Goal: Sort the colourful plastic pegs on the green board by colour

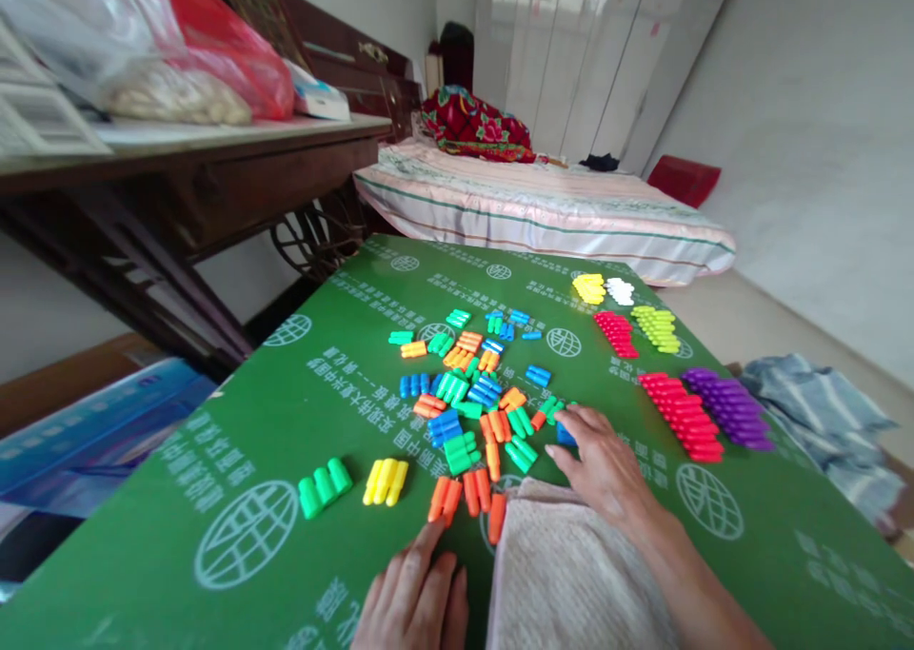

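My left hand [414, 588] lies low on the green board [249, 422], fingers stretched forward. Its index fingertip touches a pair of orange capsule-shaped plastic pieces [444, 501]. More orange pieces [477, 492] lie just right of that pair. My right hand [600, 460] reaches over the right side of the mixed pile, thumb and fingers apart. A blue piece [564, 435] shows in the gap between them, partly hidden. Green, blue and orange pieces [452, 386] lie scattered ahead of both hands. Left of my left hand are a green row [325, 486] and a yellow row [386, 482].
Along the right stand grouped red pieces [682, 417], purple pieces [726, 407], lime pieces [655, 329], yellow pieces [588, 288] and white pieces [620, 291]. A beige cloth [571, 574] covers the near edge. A sewing-machine table [286, 141] stands left, a bed [543, 207] behind.
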{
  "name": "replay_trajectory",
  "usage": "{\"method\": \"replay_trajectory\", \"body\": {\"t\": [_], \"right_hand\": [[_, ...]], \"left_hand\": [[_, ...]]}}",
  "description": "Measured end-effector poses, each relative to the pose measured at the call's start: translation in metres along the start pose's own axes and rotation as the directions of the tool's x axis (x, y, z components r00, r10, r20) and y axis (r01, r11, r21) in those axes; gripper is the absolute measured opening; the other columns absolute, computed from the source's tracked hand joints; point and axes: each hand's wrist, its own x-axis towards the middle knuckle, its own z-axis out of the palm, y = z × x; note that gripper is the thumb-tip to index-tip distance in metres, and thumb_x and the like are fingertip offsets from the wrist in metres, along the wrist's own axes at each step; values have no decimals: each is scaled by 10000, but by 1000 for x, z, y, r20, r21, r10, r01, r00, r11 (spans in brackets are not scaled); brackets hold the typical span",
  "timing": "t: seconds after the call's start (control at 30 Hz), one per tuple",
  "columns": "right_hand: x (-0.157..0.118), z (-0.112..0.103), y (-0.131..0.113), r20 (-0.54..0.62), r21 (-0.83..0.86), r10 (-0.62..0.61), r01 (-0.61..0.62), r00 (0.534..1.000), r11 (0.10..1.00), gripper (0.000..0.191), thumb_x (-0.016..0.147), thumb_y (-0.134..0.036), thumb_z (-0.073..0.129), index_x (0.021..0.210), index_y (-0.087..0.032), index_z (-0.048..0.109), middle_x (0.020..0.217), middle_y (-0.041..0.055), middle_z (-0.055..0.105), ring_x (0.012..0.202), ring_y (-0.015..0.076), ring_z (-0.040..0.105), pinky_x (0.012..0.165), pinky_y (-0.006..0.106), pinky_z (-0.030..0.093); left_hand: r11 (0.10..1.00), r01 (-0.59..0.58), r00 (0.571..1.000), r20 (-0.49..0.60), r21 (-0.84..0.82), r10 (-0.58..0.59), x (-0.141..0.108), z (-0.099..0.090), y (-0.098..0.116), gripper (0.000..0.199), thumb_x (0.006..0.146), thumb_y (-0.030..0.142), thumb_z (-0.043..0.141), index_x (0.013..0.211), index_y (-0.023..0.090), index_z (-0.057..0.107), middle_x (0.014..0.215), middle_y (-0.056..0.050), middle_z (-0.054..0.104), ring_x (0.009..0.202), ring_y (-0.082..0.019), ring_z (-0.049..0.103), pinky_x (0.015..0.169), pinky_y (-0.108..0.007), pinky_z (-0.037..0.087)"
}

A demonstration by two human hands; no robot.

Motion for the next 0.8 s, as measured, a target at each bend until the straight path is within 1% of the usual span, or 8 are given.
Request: {"method": "replay_trajectory", "body": {"t": [0.07, 0.17, 0.27, 0.47, 0.53, 0.63, 0.7, 0.8], "right_hand": [[1, 1, 4, -4, -24, 63, -63, 998, 998, 457, 850, -290, 581, 1282, -142, 602, 1299, 148, 588, 1233, 270, 516, 1040, 385, 422], [2, 6, 2, 45, -61, 121, -118, 992, 991, 510, 845, -321, 583, 1320, -134, 572, 1327, 163, 567, 1243, 280, 515, 1036, 386, 423], [0, 11, -9, 81, -55, 104, -99, 991, 994, 532, 846, -311, 571, 1340, -114, 553, 1390, 169, 521, 1297, 273, 476, 1074, 370, 387], [-5, 10, -28, 86, 29, 49, -52, 995, 998, 514, 844, -243, 554, 1337, -97, 551, 1416, 171, 504, 1324, 259, 457, 1101, 351, 355], [-7, 9, -26, 75, 41, 45, -48, 996, 998, 512, 847, -247, 553, 1337, -98, 547, 1407, 165, 514, 1316, 253, 465, 1087, 338, 368], [-13, 8, -18, 51, 16, 85, -86, 995, 996, 498, 843, -258, 563, 1324, -129, 555, 1318, 145, 584, 1228, 257, 540, 1021, 357, 424], [-17, 9, -13, 40, 4, 104, -105, 994, 995, 480, 835, -244, 567, 1304, -141, 568, 1260, 135, 618, 1167, 258, 575, 981, 369, 447], [-20, 13, -11, 29, 17, 74, -74, 997, 997, 460, 830, -221, 563, 1284, -153, 586, 1226, 119, 638, 1156, 249, 576, 990, 360, 435]], "left_hand": [[1000, 5, 1000, 6, -2, -5, -1, -1, 2, 104, 872, 147, 556, 963, 175, 598, 1197, -96, 608, 934, -160, 603, 774, -284, 494], [1000, 27, 1000, -6, 2, -27, -3, 0, 4, 96, 878, 153, 547, 957, 170, 599, 1217, -108, 602, 940, -167, 602, 774, -291, 492], [999, 39, 999, -12, 16, -39, -5, 3, 4, 108, 884, 165, 544, 976, 169, 599, 1222, -112, 604, 966, -171, 602, 785, -292, 494], [996, -7, 1000, -3, 87, 7, -8, 5, 0, 131, 888, 199, 532, 998, 179, 600, 1231, -105, 610, 1003, -187, 615, 769, -295, 532], [996, -3, 1000, 8, 85, 2, -10, 5, -1, 135, 890, 212, 532, 1005, 186, 599, 1235, -108, 608, 1001, -190, 622, 772, -299, 549], [999, 14, 1000, -14, 29, -13, -11, 3, -2, 147, 902, 231, 525, 1026, 186, 589, 1240, -128, 597, 1022, -189, 624, 816, -296, 563], [999, 38, 999, -34, -23, -39, -9, -2, -4, 174, 906, 227, 522, 1064, 175, 574, 1244, -135, 586, 1057, -179, 615, 868, -279, 557], [996, 69, 995, -73, -50, -73, 1, -13, -14, 207, 902, 223, 535, 1102, 177, 556, 1246, -117, 576, 1087, -166, 605, 906, -257, 545]]}}
